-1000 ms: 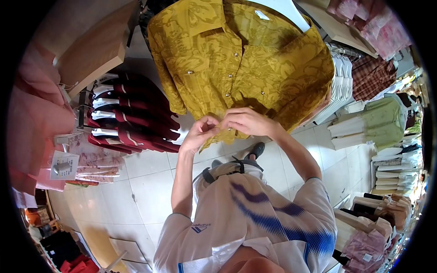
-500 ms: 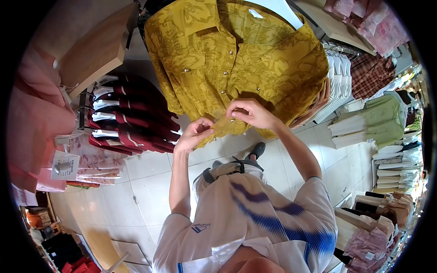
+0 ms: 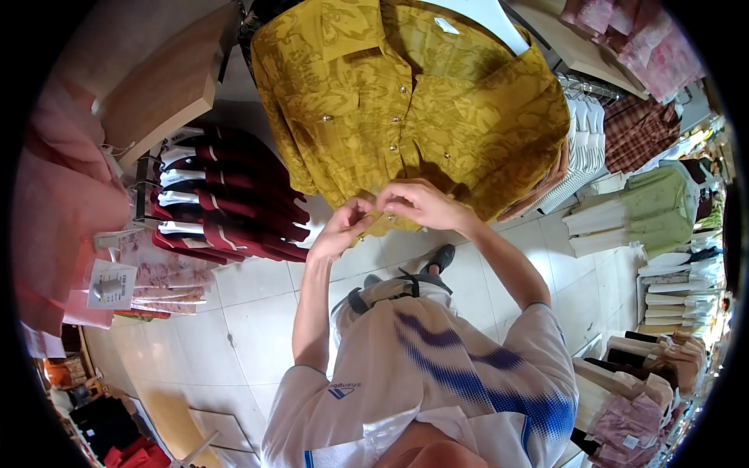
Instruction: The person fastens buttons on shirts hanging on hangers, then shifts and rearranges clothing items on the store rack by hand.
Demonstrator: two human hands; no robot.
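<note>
A mustard-yellow patterned shirt (image 3: 328,148) hangs on a white hanger (image 3: 499,23), its front partly buttoned with small round buttons. My left hand (image 3: 343,228) pinches the lower front edge of the shirt. Close beside it, my right hand (image 3: 420,204) is closed on the same hem area, fingers bent downward. The fingertips of both hands nearly meet, and a button shows just under the right fingers. Exactly what lies between the fingertips is partly hidden.
Dark red garments (image 3: 250,195) hang at the left beside a wooden shelf (image 3: 168,86). A price tag (image 3: 111,285) hangs lower left. Striped tops (image 3: 581,156) and a green top (image 3: 659,207) hang at the right. Tiled floor (image 3: 257,335) lies below.
Half a second ago my hands were farther apart on the hem; now my right hand has come back near my left. The shirt has shifted slightly to the right.
</note>
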